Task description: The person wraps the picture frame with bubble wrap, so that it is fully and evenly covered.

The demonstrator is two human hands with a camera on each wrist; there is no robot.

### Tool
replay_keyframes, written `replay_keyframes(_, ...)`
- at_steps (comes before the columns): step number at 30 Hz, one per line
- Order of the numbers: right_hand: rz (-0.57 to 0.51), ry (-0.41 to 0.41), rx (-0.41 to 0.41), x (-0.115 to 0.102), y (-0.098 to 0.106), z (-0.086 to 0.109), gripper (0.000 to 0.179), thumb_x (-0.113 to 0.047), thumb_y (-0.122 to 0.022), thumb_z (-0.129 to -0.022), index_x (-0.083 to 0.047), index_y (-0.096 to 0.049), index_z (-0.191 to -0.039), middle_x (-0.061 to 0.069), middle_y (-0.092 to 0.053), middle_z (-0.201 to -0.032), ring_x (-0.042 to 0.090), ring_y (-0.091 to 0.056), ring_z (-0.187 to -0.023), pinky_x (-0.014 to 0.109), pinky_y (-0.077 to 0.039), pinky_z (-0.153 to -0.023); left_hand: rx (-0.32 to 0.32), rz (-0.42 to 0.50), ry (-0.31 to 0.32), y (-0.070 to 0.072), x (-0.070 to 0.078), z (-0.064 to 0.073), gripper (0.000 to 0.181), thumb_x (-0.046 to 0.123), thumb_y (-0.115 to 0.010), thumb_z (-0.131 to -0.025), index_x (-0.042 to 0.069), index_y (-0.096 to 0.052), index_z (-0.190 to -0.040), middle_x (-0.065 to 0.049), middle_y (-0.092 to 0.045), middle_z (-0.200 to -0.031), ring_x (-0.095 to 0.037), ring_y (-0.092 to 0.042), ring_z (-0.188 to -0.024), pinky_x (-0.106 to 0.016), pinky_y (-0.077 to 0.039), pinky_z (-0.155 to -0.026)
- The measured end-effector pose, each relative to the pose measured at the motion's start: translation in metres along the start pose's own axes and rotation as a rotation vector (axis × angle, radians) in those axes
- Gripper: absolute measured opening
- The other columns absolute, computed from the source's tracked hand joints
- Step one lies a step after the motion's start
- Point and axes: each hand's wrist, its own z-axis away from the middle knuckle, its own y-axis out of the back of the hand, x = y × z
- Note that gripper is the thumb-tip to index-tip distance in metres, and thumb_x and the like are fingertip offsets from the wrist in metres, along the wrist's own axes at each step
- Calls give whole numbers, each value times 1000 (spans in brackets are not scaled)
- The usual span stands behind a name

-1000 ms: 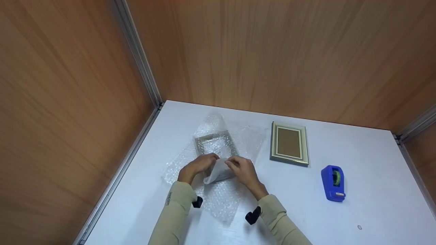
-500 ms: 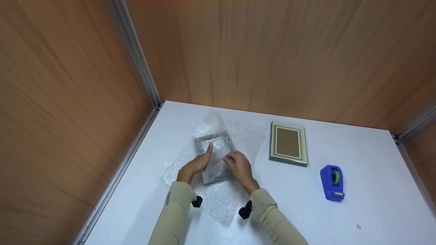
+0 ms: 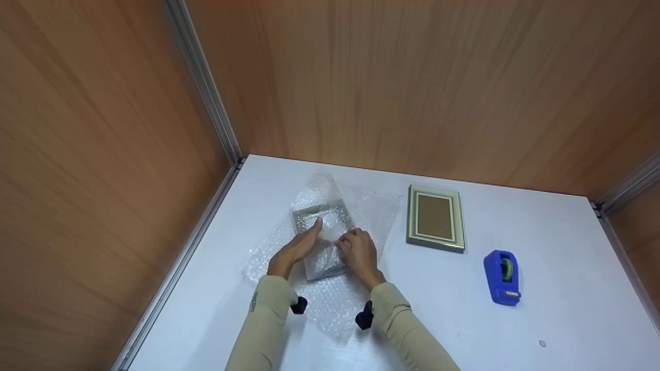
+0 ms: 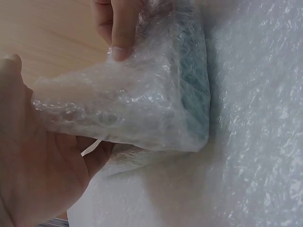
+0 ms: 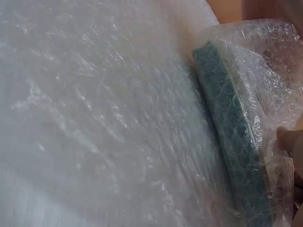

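A picture frame [image 3: 305, 213] lies on a sheet of bubble wrap [image 3: 330, 312], with part of the wrap folded over its near end. At its left side my left hand [image 3: 295, 252] stands with thumb raised and fingers extended against the wrapped edge. My right hand [image 3: 361, 255] pinches the folded wrap near the frame's right side, fingers curled. In the left wrist view, a greenish frame edge [image 4: 193, 75] shows through the wrap, and the right thumb presses on the flap. The right wrist view shows the same wrapped edge [image 5: 232, 127]; most of the right hand is cut off there.
A second picture frame [image 3: 434, 216] with a brown centre lies to the right. Beyond it stands a blue tape dispenser [image 3: 496, 282] with a green roll. Wooden panels [image 3: 392, 93] close off the back and left of the white table [image 3: 546, 247].
My left hand has let go of the flap and straightened at the frame's left side. My right hand has moved slightly left, and the flap now lies flatter over the frame.
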Motion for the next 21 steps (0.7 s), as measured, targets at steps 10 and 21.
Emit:
replay_keyframes(10,155,70,73,0,-11,2,12,-23,-75,-74,-13,-68,-75,4,-60,-85,23,-54,-77,39,-45,-63,139,-25,-39,-1,-1,-17,83,73,-8,-86,19,-26,-146,-4,-24,-151,-28,-17,-139,-43,-13,-113)
replay_keyframes(21,186,14,24,-7,-16,1,17,-19,-71,-79,-17,-59,-91,4,-54,-93,24,-49,-79,39,-40,-64,150,-119,-40,14,11,-31,75,64,-9,-91,17,-29,-145,-14,-36,-144,-36,-30,-132,-47,-26,-108)
